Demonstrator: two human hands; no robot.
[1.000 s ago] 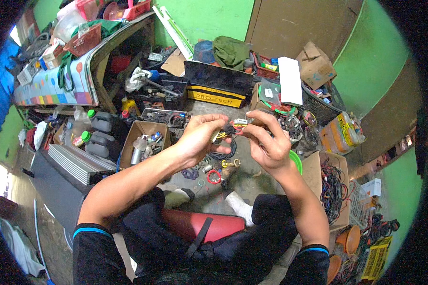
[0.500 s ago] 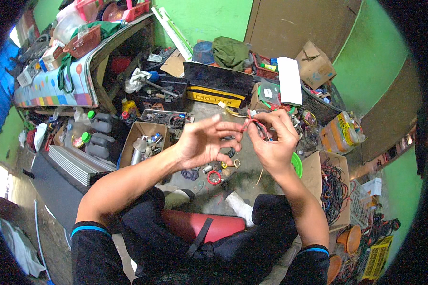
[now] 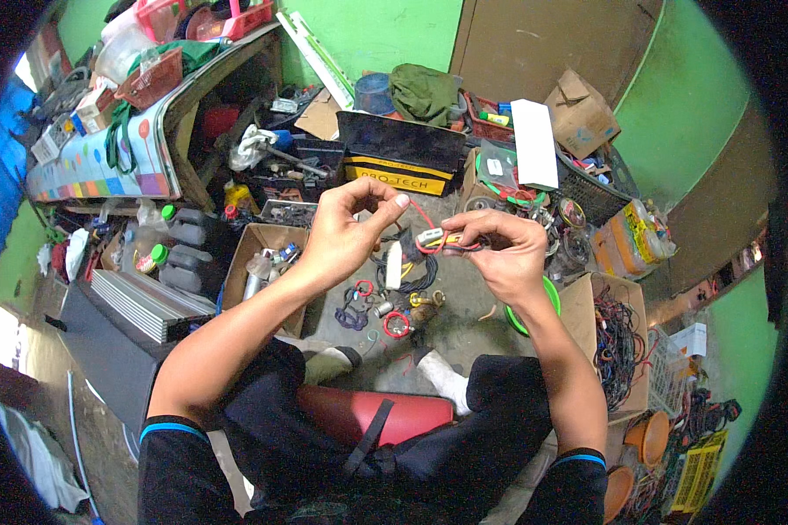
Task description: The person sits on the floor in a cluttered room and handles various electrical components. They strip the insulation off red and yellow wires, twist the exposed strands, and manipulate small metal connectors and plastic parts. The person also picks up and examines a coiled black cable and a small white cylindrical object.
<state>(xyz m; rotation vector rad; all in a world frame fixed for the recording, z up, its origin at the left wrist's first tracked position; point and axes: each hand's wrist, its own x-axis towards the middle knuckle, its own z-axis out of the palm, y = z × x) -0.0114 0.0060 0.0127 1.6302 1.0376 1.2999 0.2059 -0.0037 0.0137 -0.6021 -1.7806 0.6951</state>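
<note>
My left hand (image 3: 355,227) has its thumb and forefinger pinched on a red wire (image 3: 418,208) that runs down toward my right hand. With its fingers closed, my right hand (image 3: 506,252) grips a bundle of red, yellow and black wires (image 3: 453,242). A small whitish connector (image 3: 429,237) sits on that bundle, just left of my right fingertips. Below, between the hands, a longer white piece (image 3: 394,265) shows beside dark looped cable; whether it hangs from the bundle or lies on the floor I cannot tell. A red wire ring (image 3: 396,325) and a small metal cylinder (image 3: 383,309) lie on the floor beneath.
An open cardboard box (image 3: 276,241) of small parts stands at left, near dark jugs with green caps (image 3: 191,262). At right are a green basin (image 3: 547,306) and a box of tangled wires (image 3: 617,359). A black and yellow toolbox (image 3: 398,157) stands ahead. My legs straddle a red seat (image 3: 341,416).
My left hand has risen slightly and gone from spread fingers to a pinch on the red wire. My right hand has lowered a little, and the wire bundle with its connector now shows more plainly.
</note>
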